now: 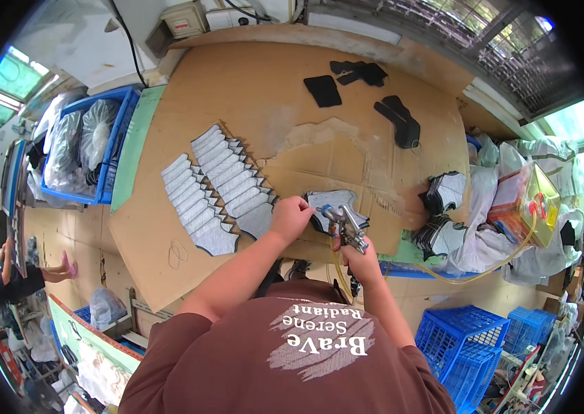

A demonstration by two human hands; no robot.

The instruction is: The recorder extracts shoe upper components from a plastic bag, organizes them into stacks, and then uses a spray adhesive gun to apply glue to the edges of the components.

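My right hand [359, 261] is wrapped round a metal spray gun [345, 228] with a yellowish hose [339, 270] hanging from it. The gun's head is over a small stack of grey cut pieces [332, 201] with dark edges, lying on the cardboard. My left hand [292, 219] is closed at the left edge of that stack, fingertips pinched; whatever they hold is too small to make out. Left of it, two overlapping rows of grey cut pieces [199, 200], [231, 176] fan out across the cardboard.
Black cut pieces [323, 91], [400, 122] lie at the far side of the cardboard-covered table [236, 83]. Bundled pieces [438, 234] sit at its right edge. A yellow-and-red container [528, 205] with a hose stands beyond. Blue crates [461, 338], [116, 148] flank the table. Another person [19, 276] is far left.
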